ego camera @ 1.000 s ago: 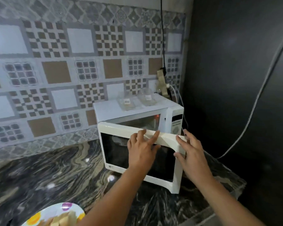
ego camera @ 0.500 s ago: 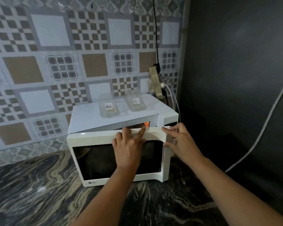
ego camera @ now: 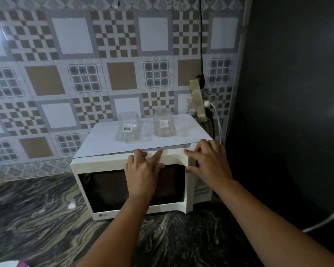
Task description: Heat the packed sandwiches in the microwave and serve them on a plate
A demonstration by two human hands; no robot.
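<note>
White plastic fills the scene: the microwave (ego camera: 135, 182) sits on the marbled desk (ego camera: 37, 218), its door looking shut. Left hand (ego camera: 143, 176) lies flat and open on the door's top edge; right hand (ego camera: 208, 166), fingers spread, presses nearer the control side. Two clear packs (ego camera: 145, 127) rest on top, just behind both hands.
</note>
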